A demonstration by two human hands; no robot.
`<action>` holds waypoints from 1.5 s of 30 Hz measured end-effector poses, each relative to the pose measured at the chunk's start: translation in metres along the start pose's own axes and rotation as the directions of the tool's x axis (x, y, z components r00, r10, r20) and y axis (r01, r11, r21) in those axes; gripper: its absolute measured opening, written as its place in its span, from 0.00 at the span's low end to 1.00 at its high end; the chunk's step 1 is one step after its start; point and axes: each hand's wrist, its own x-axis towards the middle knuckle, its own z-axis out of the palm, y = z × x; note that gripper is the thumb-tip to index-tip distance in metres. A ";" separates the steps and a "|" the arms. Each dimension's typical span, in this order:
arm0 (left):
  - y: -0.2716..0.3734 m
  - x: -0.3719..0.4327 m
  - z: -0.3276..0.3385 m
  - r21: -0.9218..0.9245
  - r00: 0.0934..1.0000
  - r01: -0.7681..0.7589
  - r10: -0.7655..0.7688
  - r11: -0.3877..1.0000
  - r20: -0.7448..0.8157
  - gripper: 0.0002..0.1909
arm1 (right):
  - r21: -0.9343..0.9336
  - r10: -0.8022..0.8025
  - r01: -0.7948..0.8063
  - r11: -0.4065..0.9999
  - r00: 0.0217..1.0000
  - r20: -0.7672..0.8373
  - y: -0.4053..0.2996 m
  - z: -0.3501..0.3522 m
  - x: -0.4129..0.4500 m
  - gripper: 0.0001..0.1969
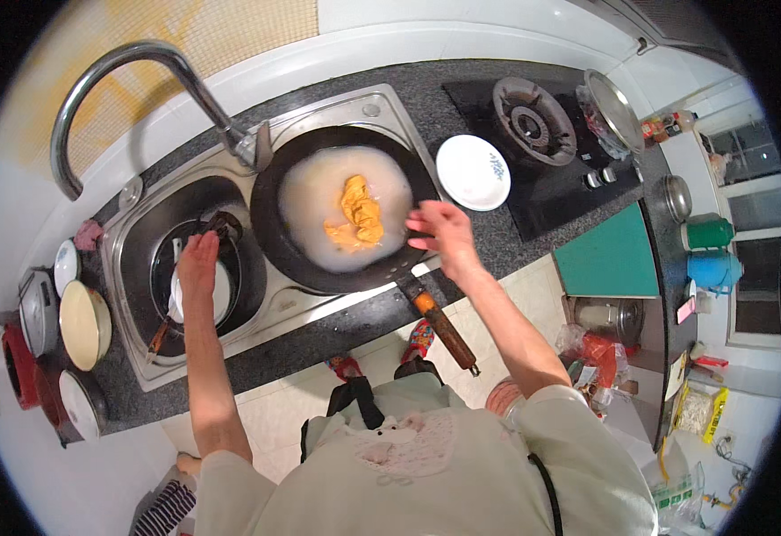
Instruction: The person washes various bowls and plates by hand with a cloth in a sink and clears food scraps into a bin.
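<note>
A large black wok (271, 234) of cloudy liquid rests over the right part of the steel sink, its wooden handle (445, 333) pointing towards me. A crumpled orange-yellow cloth (361, 211) lies in the liquid. My right hand (440, 234) is at the wok's right rim, fingers spread, holding nothing visible. In the left basin (142, 248), a dark pan holds a white bowl (221, 295) and utensils. My left hand (199, 261) reaches over them, beside a dark utensil head (224, 226); whether it grips anything is unclear.
The chrome faucet (156, 50) arches behind the basin. A white plate (473, 173) sits between the wok and the gas burner (534, 122). Bowls, including a cream one (85, 325), stand along the left counter. A metal lid (613, 110) is at the back right.
</note>
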 end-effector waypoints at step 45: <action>-0.134 -0.043 0.089 0.842 0.923 -0.380 0.100 0.384 0.371 0.29 | -0.670 -0.395 0.607 0.426 0.792 0.466 0.037 0.052 0.077 0.17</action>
